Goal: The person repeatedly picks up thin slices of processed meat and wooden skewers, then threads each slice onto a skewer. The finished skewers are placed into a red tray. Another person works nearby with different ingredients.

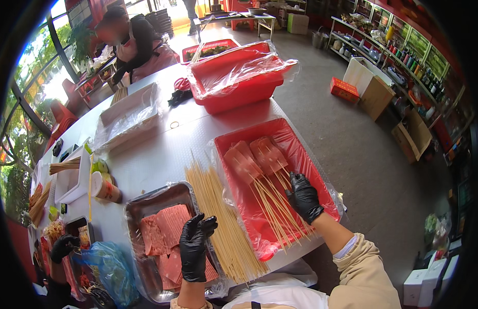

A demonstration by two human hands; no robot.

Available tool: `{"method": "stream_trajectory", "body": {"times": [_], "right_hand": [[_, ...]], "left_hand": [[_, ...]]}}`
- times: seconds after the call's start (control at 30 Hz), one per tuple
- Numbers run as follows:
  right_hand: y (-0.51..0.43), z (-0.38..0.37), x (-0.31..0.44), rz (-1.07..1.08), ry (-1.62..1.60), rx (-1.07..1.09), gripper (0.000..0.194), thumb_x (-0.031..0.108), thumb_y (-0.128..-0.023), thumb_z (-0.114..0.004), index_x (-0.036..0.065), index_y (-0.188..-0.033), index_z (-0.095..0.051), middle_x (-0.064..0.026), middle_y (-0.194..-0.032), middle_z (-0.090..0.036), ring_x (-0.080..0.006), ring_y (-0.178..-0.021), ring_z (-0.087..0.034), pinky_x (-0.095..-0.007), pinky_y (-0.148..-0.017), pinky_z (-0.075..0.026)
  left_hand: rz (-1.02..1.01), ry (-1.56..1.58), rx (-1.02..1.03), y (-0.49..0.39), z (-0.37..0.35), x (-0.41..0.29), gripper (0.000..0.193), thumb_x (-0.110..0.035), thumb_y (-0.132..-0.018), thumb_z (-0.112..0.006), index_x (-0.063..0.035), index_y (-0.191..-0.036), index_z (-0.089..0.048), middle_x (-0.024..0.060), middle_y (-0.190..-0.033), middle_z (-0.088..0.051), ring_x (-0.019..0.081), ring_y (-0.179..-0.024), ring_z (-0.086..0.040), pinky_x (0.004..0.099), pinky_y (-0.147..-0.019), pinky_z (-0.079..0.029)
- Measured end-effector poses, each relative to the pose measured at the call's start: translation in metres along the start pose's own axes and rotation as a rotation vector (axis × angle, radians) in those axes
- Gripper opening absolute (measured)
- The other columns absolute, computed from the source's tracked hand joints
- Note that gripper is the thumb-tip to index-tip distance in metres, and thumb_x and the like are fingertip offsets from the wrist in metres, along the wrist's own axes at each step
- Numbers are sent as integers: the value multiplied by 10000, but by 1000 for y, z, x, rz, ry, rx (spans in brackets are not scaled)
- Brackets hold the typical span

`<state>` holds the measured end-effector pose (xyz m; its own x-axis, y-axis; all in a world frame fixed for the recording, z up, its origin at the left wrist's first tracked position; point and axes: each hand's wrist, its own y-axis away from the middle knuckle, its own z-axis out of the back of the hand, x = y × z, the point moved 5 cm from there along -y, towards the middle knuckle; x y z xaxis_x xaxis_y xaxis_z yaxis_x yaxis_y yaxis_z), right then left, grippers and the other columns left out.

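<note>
My left hand (194,247), in a black glove, hovers over the right side of a metal tray (131,235) that holds thin slices of pink meat (171,224). Its fingers are apart with nothing visible in them. My right hand (304,195), also gloved in black, is at the skewered meat slices (268,154) in a red plastic tray (251,133) lined with clear film. Its fingertips are beside the sticks; whether they grip one is unclear. Between the two trays lies a wide bundle of bare bamboo skewers (223,220).
A red tub (239,92) draped in film and a white film-lined tray (127,116) stand farther back. At left are a cup (105,188), a white bin (73,181) and a blue bag (107,266), near a co-worker's gloved hand (64,247). Another person (136,46) is across the table.
</note>
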<state>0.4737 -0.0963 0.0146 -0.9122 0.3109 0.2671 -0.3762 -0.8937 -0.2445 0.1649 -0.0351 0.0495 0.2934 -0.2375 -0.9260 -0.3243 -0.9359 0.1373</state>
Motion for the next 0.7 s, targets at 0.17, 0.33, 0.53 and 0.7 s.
{"method": "stream_trajectory", "body": {"times": [0.17, 0.33, 0.53, 0.7], "right_hand": [[-6, -28, 1, 81, 66, -104, 450, 49, -731, -509, -51, -1166, -456, -230, -1030, -525, -364, -967, -513, -437, -802, -452], [-6, 24, 72, 137, 31, -176, 413, 74, -731, -564, -37, -1126, -512, -183, -934, -552, -350, -915, -525, -417, -748, -453], [30, -14, 163, 343, -486, 88, 485, 83, -743, -653, -7, -1191, -493, -157, -894, -575, -306, -785, -586, -366, -690, -488], [21, -48, 202, 297, -92, 351, 635, 253, -788, -627, -86, -1259, -371, -214, -932, -580, -312, -809, -596, -371, -670, -488]], "left_hand": [[-23, 46, 13, 3, 9, -7, 265, -92, -910, -523, -22, -1166, -518, 144, -1064, -631, 221, -981, -616, 307, -850, -486], [-249, -238, -237, 7, 67, -28, 253, -25, -898, -518, 11, -1148, -540, 102, -1056, -628, 171, -924, -613, 277, -840, -482], [-296, -853, -478, 10, 114, -18, 358, -170, -818, -683, 10, -1093, -542, 91, -1002, -595, 176, -908, -581, 305, -813, -464], [-231, -1262, -398, 9, 111, -4, 578, -344, -767, -682, 9, -1188, -503, 164, -1126, -529, 308, -1104, -450, 392, -982, -321]]}}
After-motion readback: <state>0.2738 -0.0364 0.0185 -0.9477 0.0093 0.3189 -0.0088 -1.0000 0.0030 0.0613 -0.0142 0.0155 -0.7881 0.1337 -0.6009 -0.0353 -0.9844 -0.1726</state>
